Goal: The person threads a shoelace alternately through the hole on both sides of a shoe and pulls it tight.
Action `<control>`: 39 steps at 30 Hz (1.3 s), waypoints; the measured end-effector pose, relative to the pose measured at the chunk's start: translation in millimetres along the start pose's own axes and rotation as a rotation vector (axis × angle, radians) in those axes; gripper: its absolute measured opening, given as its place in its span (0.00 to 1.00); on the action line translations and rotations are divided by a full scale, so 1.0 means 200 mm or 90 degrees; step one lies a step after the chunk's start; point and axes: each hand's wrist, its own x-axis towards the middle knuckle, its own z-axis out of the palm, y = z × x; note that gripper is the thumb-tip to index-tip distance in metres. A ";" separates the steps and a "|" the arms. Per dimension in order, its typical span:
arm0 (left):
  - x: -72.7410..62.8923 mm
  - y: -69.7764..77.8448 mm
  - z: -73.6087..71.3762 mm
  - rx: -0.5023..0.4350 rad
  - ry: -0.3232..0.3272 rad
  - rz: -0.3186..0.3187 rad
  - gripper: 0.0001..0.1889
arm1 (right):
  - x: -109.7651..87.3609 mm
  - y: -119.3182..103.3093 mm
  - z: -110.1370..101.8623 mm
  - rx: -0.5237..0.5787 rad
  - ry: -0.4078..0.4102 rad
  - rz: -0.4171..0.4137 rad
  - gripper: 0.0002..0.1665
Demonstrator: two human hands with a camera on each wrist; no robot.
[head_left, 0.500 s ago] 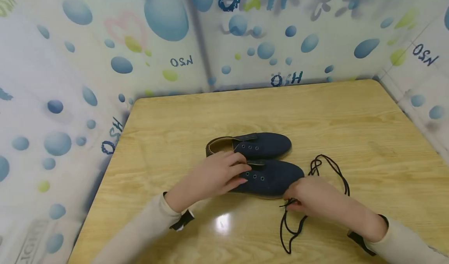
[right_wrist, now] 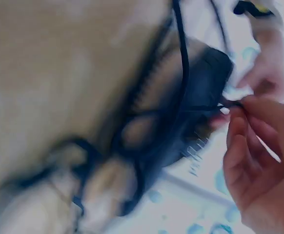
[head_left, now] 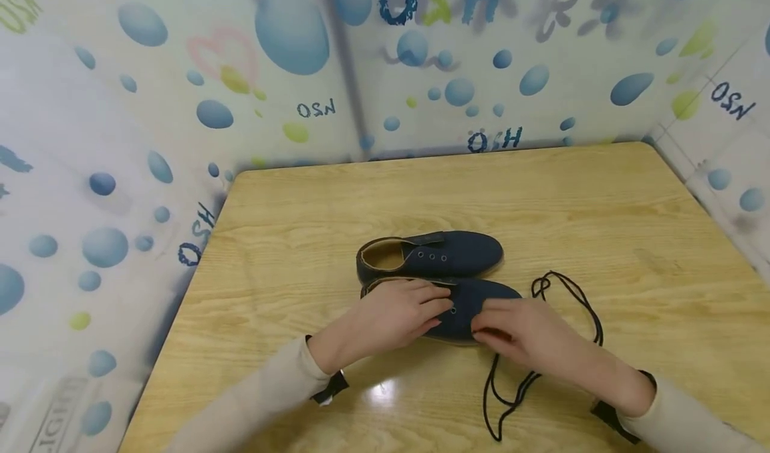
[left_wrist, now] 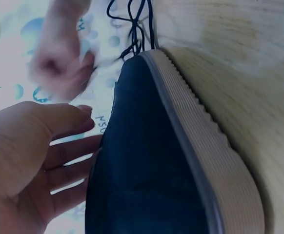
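Note:
Two dark blue canvas shoes lie side by side on the wooden table, toes to the right, their eyelets unlaced. My left hand (head_left: 394,316) rests over the opening of the near shoe (head_left: 472,296), fingers extended along its eyelet side; the left wrist view shows its thumb apart from the upper. Above the toe, my right hand (head_left: 520,326) pinches the tip of a black shoelace (right_wrist: 183,53) between thumb and forefinger. The rest of the shoelace (head_left: 585,298) trails in loops beside and below that hand. Beyond the near shoe sits the far shoe (head_left: 472,251), touched by neither hand.
The wooden table (head_left: 289,232) reaches back to a wall (head_left: 361,92) printed with blue bubbles and letters. A side wall (head_left: 66,192) stands along the table's left edge. Light glares off the tabletop in front of the shoes.
My right hand has moved left and slightly up, from beside the toe to over it, carrying the lace tip. My left hand has shifted right along the near shoe.

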 end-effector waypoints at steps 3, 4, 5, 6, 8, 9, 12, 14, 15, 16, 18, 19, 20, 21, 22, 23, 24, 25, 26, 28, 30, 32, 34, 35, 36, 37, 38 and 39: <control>0.01 0.01 0.01 0.002 -0.021 -0.026 0.18 | 0.06 -0.02 -0.09 0.075 0.159 0.013 0.11; 0.02 0.01 0.01 0.003 -0.027 -0.034 0.18 | 0.09 -0.03 -0.12 0.109 0.200 0.025 0.13; 0.02 0.02 0.01 0.006 -0.032 -0.041 0.18 | 0.10 -0.04 -0.15 0.143 0.235 0.035 0.15; 0.03 0.02 0.02 0.012 -0.037 -0.046 0.19 | 0.12 -0.06 -0.17 0.173 0.254 0.051 0.17; 0.04 0.03 0.03 0.023 -0.041 -0.054 0.18 | 0.13 -0.09 -0.20 0.223 0.259 0.086 0.19; 0.04 0.03 0.03 0.030 -0.042 -0.056 0.18 | 0.13 -0.10 -0.20 0.226 0.244 0.114 0.18; 0.05 0.05 0.05 0.048 -0.034 -0.066 0.16 | 0.13 -0.10 -0.14 0.197 0.146 0.202 0.14; 0.06 0.05 0.06 0.049 -0.028 -0.075 0.14 | 0.12 -0.10 -0.08 0.153 0.075 0.239 0.11; 0.06 0.05 0.06 0.049 -0.026 -0.080 0.13 | 0.11 -0.09 -0.05 0.132 0.042 0.251 0.09; 0.06 0.06 0.06 0.048 -0.025 -0.085 0.12 | 0.11 -0.09 -0.02 0.116 0.017 0.254 0.08; 0.06 0.06 0.05 0.047 -0.025 -0.093 0.11 | 0.11 -0.09 0.03 0.084 -0.015 0.252 0.08; 0.06 0.06 0.05 0.046 -0.026 -0.096 0.11 | 0.11 -0.08 0.05 0.069 -0.020 0.250 0.08; 0.06 0.06 0.05 0.044 -0.026 -0.098 0.11 | 0.11 -0.08 0.06 0.056 -0.023 0.247 0.09; 0.06 0.06 0.05 0.043 -0.027 -0.099 0.11 | 0.12 -0.08 0.07 0.048 -0.024 0.251 0.09; 0.06 0.07 0.05 0.042 -0.027 -0.101 0.11 | 0.12 -0.08 0.08 0.042 -0.023 0.254 0.09; 0.06 0.07 0.06 0.039 -0.027 -0.102 0.12 | 0.12 -0.08 0.09 0.037 -0.019 0.257 0.10; 0.07 0.07 0.06 0.035 -0.027 -0.104 0.11 | 0.12 -0.08 0.09 0.034 -0.013 0.260 0.11; 0.07 0.07 0.06 0.031 -0.028 -0.107 0.11 | 0.12 -0.08 0.09 0.031 -0.009 0.259 0.11; 0.07 0.07 0.06 0.025 -0.029 -0.111 0.11 | 0.13 -0.08 0.09 0.028 -0.003 0.256 0.11; 0.07 0.07 0.06 0.001 -0.033 -0.122 0.10 | 0.14 -0.09 0.10 0.022 0.005 0.244 0.11; 0.07 0.08 0.06 -0.046 -0.042 -0.140 0.10 | 0.15 -0.09 0.11 0.012 0.016 0.236 0.12; 0.07 0.07 0.06 -0.122 -0.056 -0.162 0.10 | 0.15 -0.09 0.11 0.003 0.025 0.235 0.13; 0.07 0.07 0.06 -0.213 -0.073 -0.184 0.13 | 0.15 -0.09 0.12 -0.006 0.034 0.239 0.15; 0.07 0.07 0.06 -0.260 -0.080 -0.195 0.14 | 0.15 -0.09 0.12 -0.009 0.037 0.243 0.16; 0.07 0.06 0.06 -0.308 -0.088 -0.206 0.16 | 0.15 -0.09 0.12 -0.010 0.040 0.244 0.17; 0.07 0.06 0.06 -0.351 -0.094 -0.214 0.17 | 0.15 -0.08 0.12 -0.012 0.041 0.244 0.18; 0.07 0.05 0.06 -0.385 -0.098 -0.223 0.17 | 0.15 -0.08 0.13 -0.014 0.041 0.244 0.18; 0.07 0.05 0.06 -0.412 -0.100 -0.231 0.18 | 0.15 -0.08 0.13 -0.018 0.040 0.245 0.18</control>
